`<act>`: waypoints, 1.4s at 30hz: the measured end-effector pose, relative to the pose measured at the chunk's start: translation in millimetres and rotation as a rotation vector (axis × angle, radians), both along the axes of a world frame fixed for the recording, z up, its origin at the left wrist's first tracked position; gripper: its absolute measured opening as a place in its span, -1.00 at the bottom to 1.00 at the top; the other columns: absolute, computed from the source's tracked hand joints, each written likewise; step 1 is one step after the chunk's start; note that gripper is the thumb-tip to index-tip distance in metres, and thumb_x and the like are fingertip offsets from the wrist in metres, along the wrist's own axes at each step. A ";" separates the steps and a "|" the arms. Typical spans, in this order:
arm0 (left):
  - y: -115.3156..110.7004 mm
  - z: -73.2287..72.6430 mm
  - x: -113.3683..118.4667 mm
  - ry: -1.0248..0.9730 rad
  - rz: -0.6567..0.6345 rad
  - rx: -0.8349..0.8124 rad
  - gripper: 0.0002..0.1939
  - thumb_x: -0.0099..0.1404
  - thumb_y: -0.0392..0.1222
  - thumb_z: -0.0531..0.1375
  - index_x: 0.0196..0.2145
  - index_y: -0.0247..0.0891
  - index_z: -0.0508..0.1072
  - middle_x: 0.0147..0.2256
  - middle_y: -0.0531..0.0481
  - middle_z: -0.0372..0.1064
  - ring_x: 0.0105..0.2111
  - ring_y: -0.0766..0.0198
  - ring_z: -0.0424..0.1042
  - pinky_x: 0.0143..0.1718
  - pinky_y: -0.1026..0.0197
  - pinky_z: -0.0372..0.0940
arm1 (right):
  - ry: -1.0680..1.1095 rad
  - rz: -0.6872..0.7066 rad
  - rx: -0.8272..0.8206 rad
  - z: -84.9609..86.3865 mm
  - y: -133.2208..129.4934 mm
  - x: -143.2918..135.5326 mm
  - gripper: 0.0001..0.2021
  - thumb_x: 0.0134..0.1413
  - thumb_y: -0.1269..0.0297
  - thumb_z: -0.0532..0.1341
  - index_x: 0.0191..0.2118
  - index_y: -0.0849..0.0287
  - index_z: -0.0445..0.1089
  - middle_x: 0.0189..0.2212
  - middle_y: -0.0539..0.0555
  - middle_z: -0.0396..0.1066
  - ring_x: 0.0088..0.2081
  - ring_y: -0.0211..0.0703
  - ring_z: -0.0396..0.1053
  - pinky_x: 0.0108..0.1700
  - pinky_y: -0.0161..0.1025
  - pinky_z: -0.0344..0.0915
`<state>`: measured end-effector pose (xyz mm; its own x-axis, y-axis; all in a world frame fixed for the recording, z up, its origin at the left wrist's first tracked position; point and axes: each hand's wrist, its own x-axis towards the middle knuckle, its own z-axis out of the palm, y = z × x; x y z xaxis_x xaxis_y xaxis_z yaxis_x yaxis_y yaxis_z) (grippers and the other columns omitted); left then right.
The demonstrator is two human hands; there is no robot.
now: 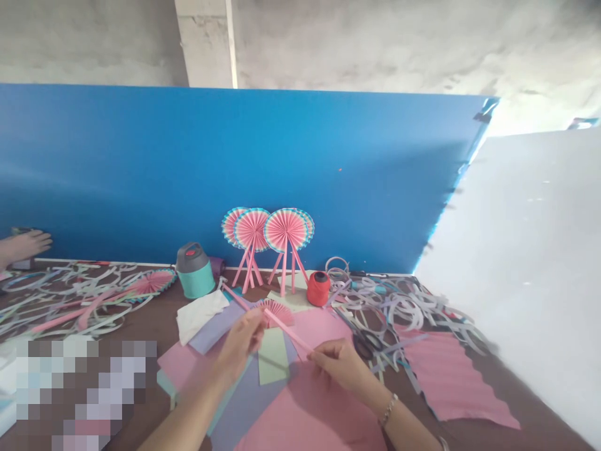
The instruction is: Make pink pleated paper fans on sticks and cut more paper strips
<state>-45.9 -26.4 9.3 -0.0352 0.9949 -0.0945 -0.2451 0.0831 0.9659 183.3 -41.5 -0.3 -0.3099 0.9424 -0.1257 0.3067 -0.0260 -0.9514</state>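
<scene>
Between my hands runs a narrow pink paper strip point(291, 332), slanting down to the right above the table. My left hand point(244, 338) pinches it near its middle, and its far end reaches up toward the teal container. The lower right end is pinched by my right hand point(335, 366), which wears a bracelet. Just behind the strip lies a pink pleated paper fan point(277, 313). Below my hands are a pale green paper piece point(273, 360) and large pink paper sheets point(310, 413).
Finished pink round fans point(287, 230) lean on the blue partition point(328, 150). A teal container point(196, 275), red container point(318, 289) and black scissors point(366, 343) stand or lie around the papers. Paper strips point(408, 310) heap at right. Another person's hand point(28, 244) shows far left.
</scene>
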 end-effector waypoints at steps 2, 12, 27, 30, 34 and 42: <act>-8.0 -2.2 16.8 0.097 -0.192 -0.081 -0.58 -0.01 0.16 0.27 -0.58 -0.30 0.37 -0.68 0.18 0.06 -0.68 0.48 -0.02 -0.65 0.35 -0.14 | -0.016 0.013 0.036 -0.2 -3.5 -5.1 -0.57 -0.09 -0.06 0.21 -0.60 0.28 0.44 -0.67 0.04 0.38 -0.62 -0.32 0.25 -0.56 -0.38 0.14; -2.2 -4.1 8.0 0.092 -0.037 -0.019 -0.55 -0.02 0.17 0.26 -0.65 -0.35 0.47 -0.73 0.09 0.15 -0.67 0.46 0.06 -0.60 0.34 -0.08 | -0.046 0.080 -0.011 1.0 4.7 10.7 -0.60 -0.10 -0.02 0.23 -0.59 0.29 0.43 -0.67 0.06 0.42 -0.65 -0.32 0.30 -0.59 -0.40 0.17; 2.4 -1.2 -7.2 0.180 0.217 0.122 -0.56 0.07 0.17 0.21 -0.64 -0.30 0.43 -0.76 0.14 0.09 -0.70 0.44 0.04 -0.64 0.32 -0.09 | -0.289 -0.347 0.904 8.7 0.9 22.5 -0.67 0.18 0.18 0.04 -0.02 0.17 0.35 -0.08 0.23 0.43 -0.02 0.04 0.36 0.02 0.02 0.28; -15.3 -8.5 32.8 0.197 0.048 0.072 -0.50 0.07 0.23 0.19 -0.65 -0.31 0.46 -0.77 0.12 0.08 -0.71 0.43 0.04 -0.63 0.31 -0.08 | -0.521 -0.026 1.103 10.7 -21.2 -4.1 -0.60 0.15 0.33 0.10 0.12 0.10 0.24 0.05 0.18 0.33 0.07 0.01 0.28 0.03 -0.06 0.28; -28.5 -10.0 55.9 0.158 -0.137 -0.002 -0.44 0.08 0.26 0.14 -0.64 -0.35 0.49 -0.79 0.07 0.13 -0.73 0.42 0.06 -0.61 0.29 -0.03 | -0.642 0.078 1.149 3.5 -26.8 -17.2 -0.59 0.14 0.52 -0.03 0.10 0.20 0.24 -0.11 0.21 0.44 -0.16 -0.06 0.41 -0.16 -0.13 0.35; 11.4 -16.2 -5.1 0.731 0.103 0.379 -0.64 0.07 -0.31 0.14 -0.16 -0.13 0.52 -0.12 -0.10 0.44 -0.08 0.05 0.31 -0.11 0.10 0.20 | -0.598 -0.182 1.055 -6.2 -7.3 1.6 -0.63 0.10 0.54 -0.08 -0.08 0.20 0.35 -0.29 0.16 0.51 -0.31 -0.09 0.47 -0.31 -0.20 0.37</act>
